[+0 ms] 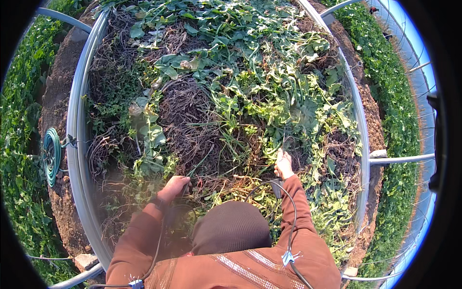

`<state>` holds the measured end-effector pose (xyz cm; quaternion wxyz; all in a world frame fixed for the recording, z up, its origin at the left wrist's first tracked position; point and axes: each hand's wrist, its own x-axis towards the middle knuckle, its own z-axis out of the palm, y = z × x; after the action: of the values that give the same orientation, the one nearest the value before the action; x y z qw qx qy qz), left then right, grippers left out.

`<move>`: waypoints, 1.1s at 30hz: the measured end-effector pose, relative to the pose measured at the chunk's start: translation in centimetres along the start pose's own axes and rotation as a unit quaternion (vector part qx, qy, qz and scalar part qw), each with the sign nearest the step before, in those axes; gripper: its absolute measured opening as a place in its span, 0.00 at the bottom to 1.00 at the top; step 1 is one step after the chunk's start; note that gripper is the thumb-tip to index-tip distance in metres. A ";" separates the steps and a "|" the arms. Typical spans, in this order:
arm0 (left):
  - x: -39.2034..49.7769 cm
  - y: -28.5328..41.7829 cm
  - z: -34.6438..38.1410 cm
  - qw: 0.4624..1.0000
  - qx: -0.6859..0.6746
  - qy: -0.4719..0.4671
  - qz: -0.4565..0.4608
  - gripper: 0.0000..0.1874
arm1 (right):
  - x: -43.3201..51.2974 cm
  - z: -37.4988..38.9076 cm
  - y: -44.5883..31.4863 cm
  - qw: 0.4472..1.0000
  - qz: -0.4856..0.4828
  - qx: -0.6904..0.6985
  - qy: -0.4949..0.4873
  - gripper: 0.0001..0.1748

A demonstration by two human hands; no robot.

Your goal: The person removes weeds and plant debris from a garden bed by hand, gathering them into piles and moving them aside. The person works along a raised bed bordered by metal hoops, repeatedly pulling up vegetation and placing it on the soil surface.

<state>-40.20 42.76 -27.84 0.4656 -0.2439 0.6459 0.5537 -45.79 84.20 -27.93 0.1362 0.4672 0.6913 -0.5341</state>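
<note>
My left hand, dark band at its wrist, is low at left centre, its fingers pinched at the lower end of a thin green stalk. Farther right and forward, my right hand is closed around the base of a thin, upright, dark stem-like thing; whether it is a stem or a tool is unclear. Cut or wilted leafy vines lie around both hands, and a mound of dry, tangled stems rises between them. A small black device on a cable sits by my right wrist.
Curved metal pipes border the plant heap at left, and another pipe at right. A coil of green hose hangs outside the left pipes. Bare soil and rows of green plants lie beyond. Black cables run along my arms.
</note>
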 end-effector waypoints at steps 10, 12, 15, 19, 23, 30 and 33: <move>-0.8 0.2 -0.1 1.000 -0.009 0.004 0.006 0.15 | -10.8 -4.6 8.4 0.911 -0.104 -0.364 0.165 0.22; -0.4 -0.1 -0.2 1.000 -0.011 -0.008 0.004 0.15 | -11.8 -6.0 8.8 0.914 -0.144 -0.354 0.134 0.21; 0.0 -0.5 -0.3 1.000 -0.005 -0.004 0.029 0.15 | -10.8 -5.9 7.5 0.912 -0.221 -0.310 0.153 0.19; -0.2 -0.8 -0.2 0.999 -0.026 -0.004 0.026 0.14 | -10.0 -3.8 5.2 0.916 -0.233 -0.240 0.224 0.18; -0.7 -0.7 -0.1 0.998 -0.031 -0.027 0.042 0.16 | -10.9 -1.5 4.2 0.841 -0.351 -0.303 0.280 0.17; -3.5 1.1 -1.8 0.994 -0.059 -0.036 0.086 0.35 | -10.8 -0.2 1.8 0.643 -0.558 -0.475 0.220 0.13; -6.1 1.6 -4.5 0.991 -0.002 0.023 0.130 0.30 | -10.0 1.3 1.3 0.765 -0.484 -0.384 0.183 0.17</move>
<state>-40.33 37.73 -21.97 0.3742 -0.1711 0.6815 0.6052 -39.91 78.00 -22.32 -0.1014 0.0677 0.9848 -0.1238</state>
